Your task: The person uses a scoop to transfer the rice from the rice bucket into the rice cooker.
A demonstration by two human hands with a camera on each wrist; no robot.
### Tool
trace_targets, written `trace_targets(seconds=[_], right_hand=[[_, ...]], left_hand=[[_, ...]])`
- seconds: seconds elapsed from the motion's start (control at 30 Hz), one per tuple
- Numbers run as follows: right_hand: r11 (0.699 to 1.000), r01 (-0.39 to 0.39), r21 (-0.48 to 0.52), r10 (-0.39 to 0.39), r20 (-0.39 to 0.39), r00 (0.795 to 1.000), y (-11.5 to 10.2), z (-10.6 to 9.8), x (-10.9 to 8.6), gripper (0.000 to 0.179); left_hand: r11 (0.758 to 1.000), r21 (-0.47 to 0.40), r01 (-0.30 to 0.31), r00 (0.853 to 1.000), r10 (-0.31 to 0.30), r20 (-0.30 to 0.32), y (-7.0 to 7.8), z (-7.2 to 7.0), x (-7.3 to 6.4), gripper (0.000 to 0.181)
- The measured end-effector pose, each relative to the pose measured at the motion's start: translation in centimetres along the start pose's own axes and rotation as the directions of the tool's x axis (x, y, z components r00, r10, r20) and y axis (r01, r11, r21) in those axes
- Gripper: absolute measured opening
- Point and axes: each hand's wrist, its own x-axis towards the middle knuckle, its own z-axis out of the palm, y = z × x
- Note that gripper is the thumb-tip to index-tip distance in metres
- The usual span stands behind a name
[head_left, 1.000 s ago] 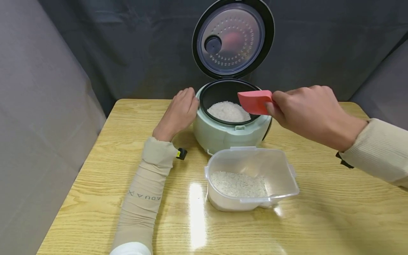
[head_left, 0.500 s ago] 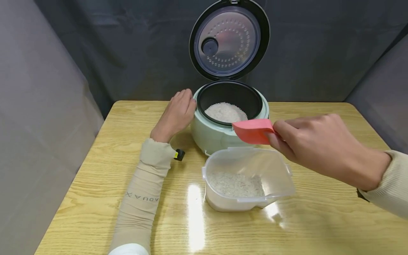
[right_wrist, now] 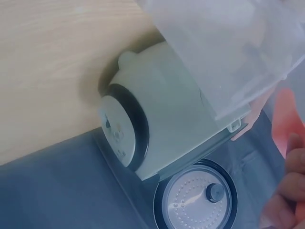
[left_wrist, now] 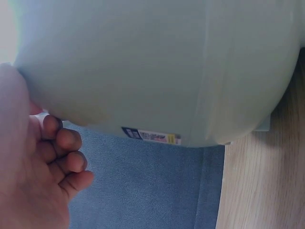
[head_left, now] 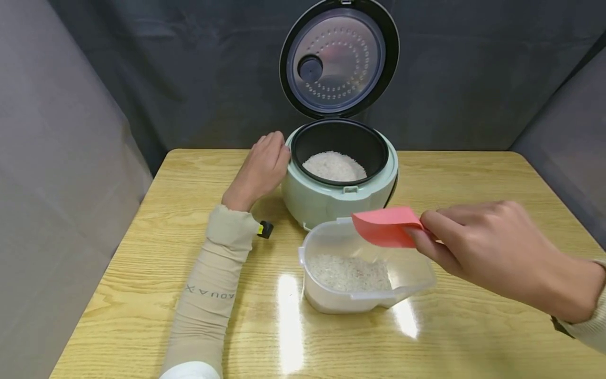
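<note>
My right hand (head_left: 492, 252) grips a pink scoop (head_left: 383, 227) by its handle, over the back right of a clear plastic bin (head_left: 326, 287). Loose rice (head_left: 352, 272) covers the floor of that bin. Behind it stands a pale green rice cooker (head_left: 326, 202), its lid (head_left: 338, 63) raised. A mound of white rice (head_left: 335, 166) lies in the cooker's black inner pot (head_left: 347, 136). At the cooker's left side, my left hand (head_left: 262, 168) holds its upper edge. The left wrist view shows several curled fingers (left_wrist: 71, 162) against the cooker's wall.
The wooden table (head_left: 156, 221) runs under everything. A dark cloth (head_left: 213, 79) hangs behind its far edge, and grey cloth panels (head_left: 61, 158) flank both sides. In the right wrist view, the cooker's control panel (right_wrist: 116, 131) faces right of the bin.
My right hand has carried the scoop from above the cooker's pot, down and toward me, to over the bin. The left hand stays at the cooker; the view has shifted slightly.
</note>
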Motion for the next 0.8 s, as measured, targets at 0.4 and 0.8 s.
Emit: trace_targets(seconds=[0.4,0.8], right_hand=[[0.999,0.02,0.032,-0.022,0.086,0.996,-0.7,0.9,-1.4,0.052],[1.0,-0.027,0.013,0.023,0.25,0.968,-1.0,2.7,-1.4,0.044]], left_hand=[[1.0,-0.007,-0.004,1.0,0.004,-0.003,-0.3,-0.1,-0.1,0.024],[1.0,-0.007,-0.009,1.0,0.009,-0.002,-0.2,0.0,0.1,0.024]])
